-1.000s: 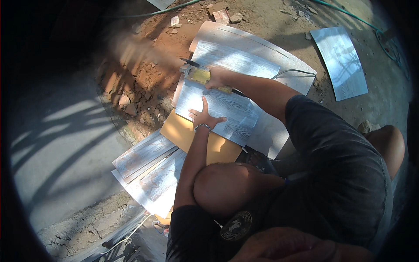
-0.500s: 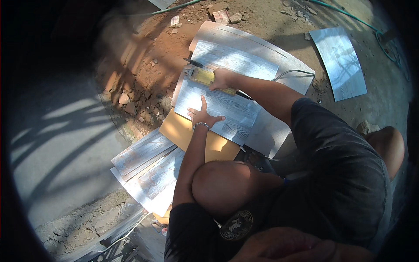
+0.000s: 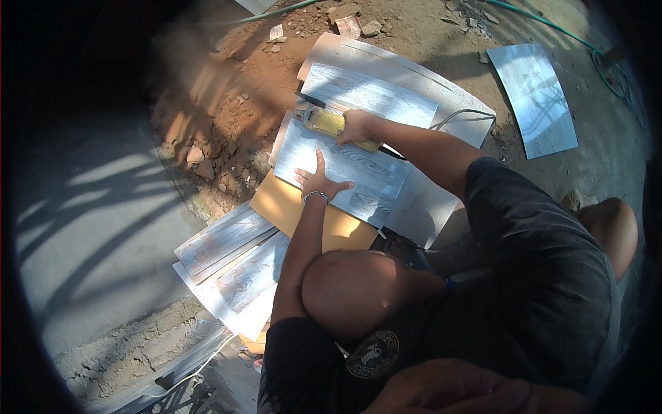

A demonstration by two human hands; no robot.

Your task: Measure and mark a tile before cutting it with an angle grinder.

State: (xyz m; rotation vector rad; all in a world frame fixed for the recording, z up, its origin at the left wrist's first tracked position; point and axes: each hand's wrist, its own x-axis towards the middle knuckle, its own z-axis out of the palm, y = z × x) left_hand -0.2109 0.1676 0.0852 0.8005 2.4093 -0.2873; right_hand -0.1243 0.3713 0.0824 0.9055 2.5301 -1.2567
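Note:
My right hand (image 3: 358, 127) grips a yellow angle grinder (image 3: 325, 122) around its body, and the grinder's head points left. A black side handle (image 3: 311, 99) sticks out from that head. Beneath the tool lies a grey wood-grain tile (image 3: 345, 176), with a similar tile (image 3: 372, 94) just beyond it. Whether the grinder's disc touches the tile is hidden. My left hand (image 3: 320, 183) presses flat on the nearer tile with its fingers spread, a bracelet at its wrist.
Under the tiles are a tan board (image 3: 289, 210) and larger pale slabs (image 3: 431, 200). Several wood-grain pieces (image 3: 224, 245) are stacked at the lower left. Another tile (image 3: 534, 100) lies at the right, near a green hose (image 3: 545, 26). Rubble and soil (image 3: 221, 131) lie left of the work.
My right hand and the grinder have shifted slightly right and toward me along the tile. My left hand keeps its place on the tile.

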